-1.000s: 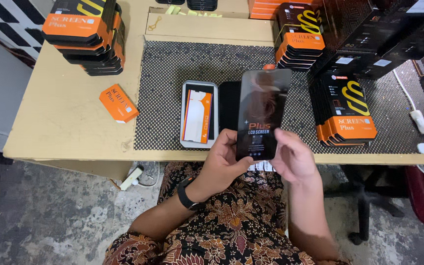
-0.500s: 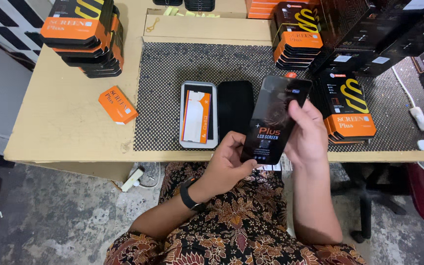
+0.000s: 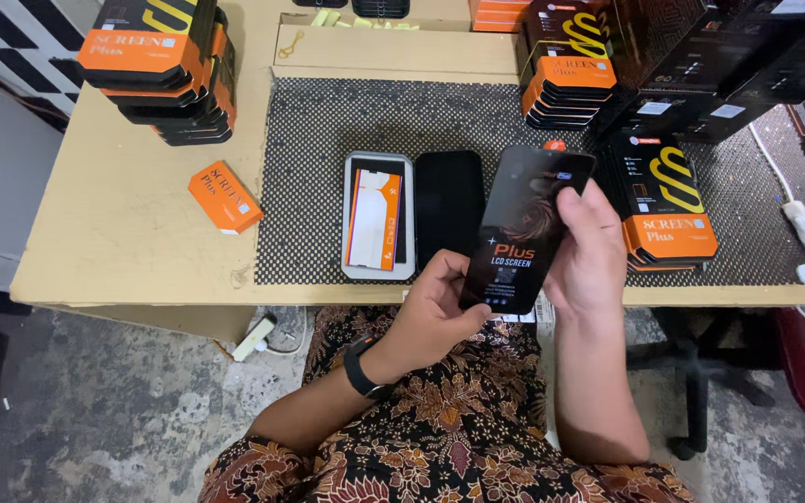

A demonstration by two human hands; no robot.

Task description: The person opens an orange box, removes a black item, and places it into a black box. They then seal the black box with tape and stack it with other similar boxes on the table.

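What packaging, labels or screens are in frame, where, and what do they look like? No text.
Flat black screen package: held by left hand and right hand, glossy.
Bare black screen: on mesh mat.
Grey tray: left of it, holding an orange-white card.
Small orange box: on table.
Black-orange box stacks: far left, far centre, right.
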